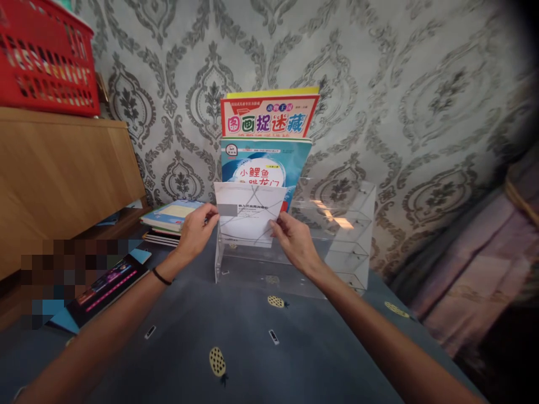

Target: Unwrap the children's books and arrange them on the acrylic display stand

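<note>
Between both hands a thin white booklet (250, 224) stands upright, with a grey block and dark printed characters on its front. My left hand (197, 229) pinches its left edge, and my right hand (297, 242) pinches its right edge lower down. The booklet is at the left part of a clear stepped acrylic rack (341, 224); whether its bottom rests in a slot I cannot tell. Behind it, a blue children's book (265, 160) leans in the rack. Farther back stand a red-bordered picture book (269, 116) and a yellow edge (273, 92) of another.
Left of the rack lies a stack of books (162, 216). A dark printed booklet (113, 286), partly pixelated, lies nearer on the blue pineapple-print cloth (189, 331). A wooden cabinet (67, 168) carries a red basket (46, 62). Patterned wallpaper is behind; pink fabric (471, 269) hangs right.
</note>
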Motion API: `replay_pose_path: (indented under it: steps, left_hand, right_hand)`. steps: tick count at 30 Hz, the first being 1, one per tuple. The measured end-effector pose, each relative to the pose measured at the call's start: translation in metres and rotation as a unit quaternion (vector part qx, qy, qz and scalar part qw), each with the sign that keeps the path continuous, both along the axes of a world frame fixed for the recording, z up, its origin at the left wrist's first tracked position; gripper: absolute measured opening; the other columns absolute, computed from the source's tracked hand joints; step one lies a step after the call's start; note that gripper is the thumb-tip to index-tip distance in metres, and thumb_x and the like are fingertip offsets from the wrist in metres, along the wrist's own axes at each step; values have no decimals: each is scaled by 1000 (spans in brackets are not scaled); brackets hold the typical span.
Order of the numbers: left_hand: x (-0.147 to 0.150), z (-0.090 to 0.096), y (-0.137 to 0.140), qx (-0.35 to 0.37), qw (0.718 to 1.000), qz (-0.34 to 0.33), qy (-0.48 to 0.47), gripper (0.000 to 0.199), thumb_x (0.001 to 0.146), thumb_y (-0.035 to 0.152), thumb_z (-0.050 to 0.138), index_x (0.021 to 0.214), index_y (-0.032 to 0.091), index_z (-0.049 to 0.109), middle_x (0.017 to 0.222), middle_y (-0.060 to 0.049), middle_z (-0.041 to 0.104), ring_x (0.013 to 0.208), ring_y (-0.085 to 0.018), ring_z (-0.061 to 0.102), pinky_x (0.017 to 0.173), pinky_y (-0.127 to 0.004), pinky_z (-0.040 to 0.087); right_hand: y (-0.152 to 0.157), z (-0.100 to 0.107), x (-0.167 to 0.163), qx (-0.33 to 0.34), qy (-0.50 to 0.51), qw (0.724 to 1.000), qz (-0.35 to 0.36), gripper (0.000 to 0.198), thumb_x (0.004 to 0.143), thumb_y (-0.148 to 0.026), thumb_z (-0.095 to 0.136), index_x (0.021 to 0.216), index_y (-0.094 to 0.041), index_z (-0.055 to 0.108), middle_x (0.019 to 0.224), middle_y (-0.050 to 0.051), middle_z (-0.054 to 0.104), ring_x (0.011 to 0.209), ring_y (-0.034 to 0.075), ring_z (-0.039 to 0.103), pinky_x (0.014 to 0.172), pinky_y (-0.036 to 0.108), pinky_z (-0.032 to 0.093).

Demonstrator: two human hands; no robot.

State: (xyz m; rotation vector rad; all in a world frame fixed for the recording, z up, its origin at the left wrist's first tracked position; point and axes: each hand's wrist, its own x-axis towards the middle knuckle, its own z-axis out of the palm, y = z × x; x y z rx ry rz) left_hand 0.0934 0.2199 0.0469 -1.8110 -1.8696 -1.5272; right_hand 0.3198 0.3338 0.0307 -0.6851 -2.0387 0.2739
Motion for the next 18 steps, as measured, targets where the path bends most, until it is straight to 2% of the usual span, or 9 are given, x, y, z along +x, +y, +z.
replay_pose_path:
  steps: [5,8,13,18]
  left_hand:
    - [-2,-5,1,-21,1000,11,10,9,86,26,55,80,21,58,77,1,65,75,-17,60,70,-28,42]
    - [-2,-8,2,-19,1000,14,11,10,88,27,54,80,21,57,76,1,64,74,-16,59,70,-27,42]
    - [-2,-13,2,-16,1000,18,6,10,88,26,53,80,22,57,75,2,64,73,-16,59,67,-26,40]
    - [-3,-16,0,-13,1000,12,-1,8,88,26,53,82,22,57,78,1,65,76,-16,61,69,-26,42]
  right_hand:
    - [-3,0,3,29,-91,993,-70,18,90,-34,48,75,-24,47,77,6,66,69,21,61,59,30,37]
    - [-8,-3,3,26,-109,987,-113,13,91,-33,48,83,-24,51,83,7,69,71,22,63,56,29,34]
    - [-12,-6,2,-7,-79,988,-135,14,90,-35,51,97,-23,50,77,4,68,66,23,64,56,29,33]
    - [-11,-6,1,-31,-19,992,-121,20,86,-38,54,99,-23,50,80,5,67,67,23,63,59,32,40]
